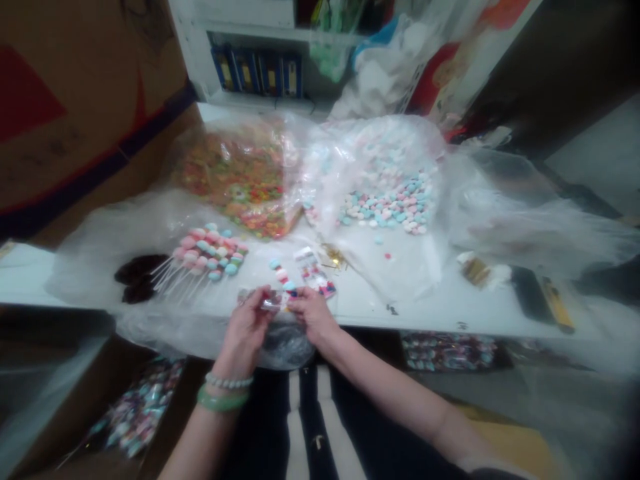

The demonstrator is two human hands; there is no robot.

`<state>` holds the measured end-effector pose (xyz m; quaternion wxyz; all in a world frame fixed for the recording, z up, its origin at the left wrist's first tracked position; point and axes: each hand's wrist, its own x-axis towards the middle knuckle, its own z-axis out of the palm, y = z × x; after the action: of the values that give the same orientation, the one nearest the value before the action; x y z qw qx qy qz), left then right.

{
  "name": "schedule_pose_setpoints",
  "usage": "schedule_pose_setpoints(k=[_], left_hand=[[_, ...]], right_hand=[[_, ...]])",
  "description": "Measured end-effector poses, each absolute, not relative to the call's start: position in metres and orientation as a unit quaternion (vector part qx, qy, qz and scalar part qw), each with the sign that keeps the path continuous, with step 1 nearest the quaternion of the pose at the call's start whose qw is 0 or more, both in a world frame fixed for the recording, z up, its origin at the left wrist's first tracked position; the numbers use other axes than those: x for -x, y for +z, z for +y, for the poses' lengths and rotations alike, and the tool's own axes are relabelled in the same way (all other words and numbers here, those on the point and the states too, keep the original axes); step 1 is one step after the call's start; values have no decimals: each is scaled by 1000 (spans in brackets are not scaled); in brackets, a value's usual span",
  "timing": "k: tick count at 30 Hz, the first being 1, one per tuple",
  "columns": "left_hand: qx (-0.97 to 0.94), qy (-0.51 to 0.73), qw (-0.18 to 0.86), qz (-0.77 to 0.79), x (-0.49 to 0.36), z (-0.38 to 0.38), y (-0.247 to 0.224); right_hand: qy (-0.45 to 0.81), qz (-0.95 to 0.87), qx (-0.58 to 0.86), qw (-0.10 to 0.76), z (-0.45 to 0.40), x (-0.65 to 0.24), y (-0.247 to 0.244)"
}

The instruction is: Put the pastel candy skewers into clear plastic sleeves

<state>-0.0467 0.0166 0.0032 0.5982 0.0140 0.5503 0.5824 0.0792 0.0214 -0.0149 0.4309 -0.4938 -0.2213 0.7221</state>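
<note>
While I follow through the head camera from my end, here's the left hand (253,317), its grip pinching a clear wrapper (273,301) at the tabletop's (370,303) near edge. Just to the right comes the right hand (314,315), thumb and fingertips pressed together on the near end of a candy stick (281,274); blur hides whether that grip has the wrapper's edge too, so I can't tell. The candy stick slants away from me, far and a little left, blue and pale pieces in a row, and the hands are close together.

Just beyond the right hand I've got printed packets (314,270), with gold strips (335,255) a bit farther right. Over on the left, a bundle of loaded sticks (210,253) lies with white ends pointing near and left. At the far side, there's a bag of orange and green sweets (240,173) on the left and a bag of pastel sweets (390,200) on the right, some loose at its mouth. Near left, below the tabletop, I see wrapped sweets (140,407) piled in a box.
</note>
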Motion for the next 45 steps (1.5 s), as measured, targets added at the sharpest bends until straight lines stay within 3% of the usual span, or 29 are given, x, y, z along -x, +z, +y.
schedule_pose_setpoints(k=[10,19,25,28,37,45], left_hand=[[-79,512,649,556,47,18,9],[7,615,526,587,36,30,-1],[21,483,667,567,20,21,6],[33,484,664,570,16,18,9],[-17,594,592,545,18,25,2],[-29,595,586,549,18,26,-8]], right_hand=[[693,-262,489,460,33,-88,-17],[663,-299,485,485,29,-82,-20],[525,-446,556,465,33,-86,-22],[480,-500,576,433,33,-87,-22],[689,-367,444,440,41,-89,-9],[653,-366,503,431,47,-89,-19]])
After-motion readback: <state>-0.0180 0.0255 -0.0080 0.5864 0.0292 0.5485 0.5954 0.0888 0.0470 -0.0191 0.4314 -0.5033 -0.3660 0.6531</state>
